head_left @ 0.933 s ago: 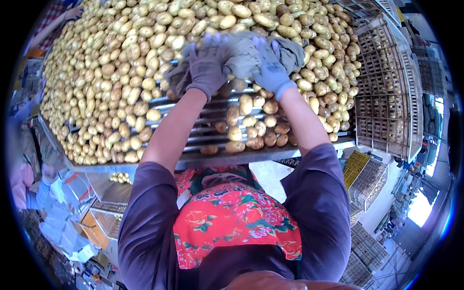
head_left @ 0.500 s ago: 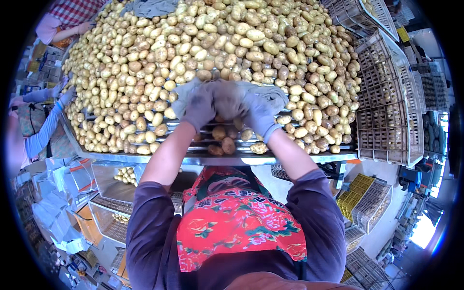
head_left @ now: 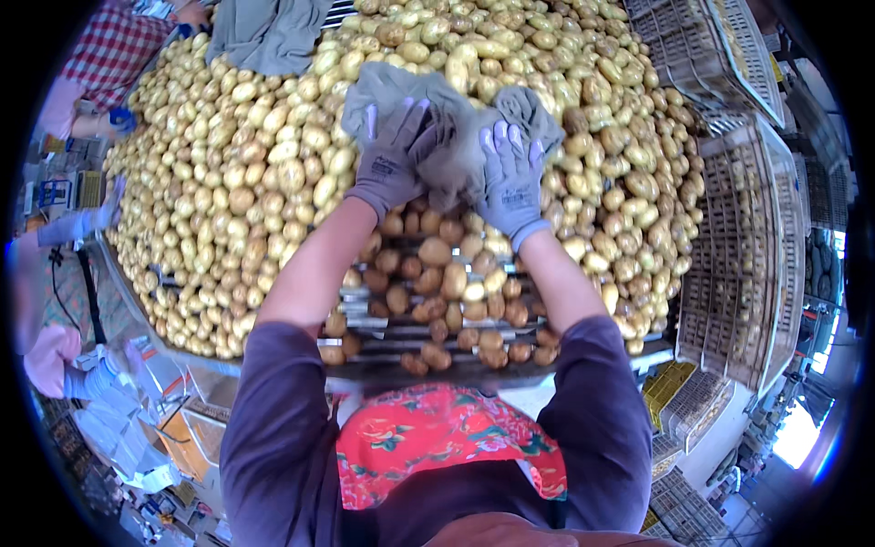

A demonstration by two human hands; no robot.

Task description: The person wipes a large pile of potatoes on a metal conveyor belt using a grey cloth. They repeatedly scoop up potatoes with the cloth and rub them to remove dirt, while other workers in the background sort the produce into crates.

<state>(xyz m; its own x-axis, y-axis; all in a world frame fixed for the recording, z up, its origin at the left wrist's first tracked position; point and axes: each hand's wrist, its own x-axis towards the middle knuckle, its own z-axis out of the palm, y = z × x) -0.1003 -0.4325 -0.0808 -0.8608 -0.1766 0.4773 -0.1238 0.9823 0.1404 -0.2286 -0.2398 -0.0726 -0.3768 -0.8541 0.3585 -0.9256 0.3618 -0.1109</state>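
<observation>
A wide heap of wet potatoes [head_left: 264, 173] covers a slatted metal table [head_left: 383, 342]. My left hand [head_left: 394, 162], in a grey glove with pale fingertips, lies on a grey cloth [head_left: 396, 87] with its fingers stretched away from me. To its right my right hand [head_left: 512, 178], gloved alike, rests flat with fingers spread on the bunched right end of the cloth. Between the hands the cloth is smeared by motion, and the potatoes beneath it are hidden. Browner loose potatoes [head_left: 447, 278] lie over the bare slats on my side of the hands.
Another grey cloth [head_left: 273, 32] lies at the far left of the heap. Plastic crates [head_left: 738, 255] stand along the right edge, with a yellow crate [head_left: 670, 387] lower down. Other people work on the left, one in a checked sleeve [head_left: 118, 50].
Both my hands have slid away from me with the cloth, deeper into the heap. More slats and browner potatoes show on my side. The view has shifted forward.
</observation>
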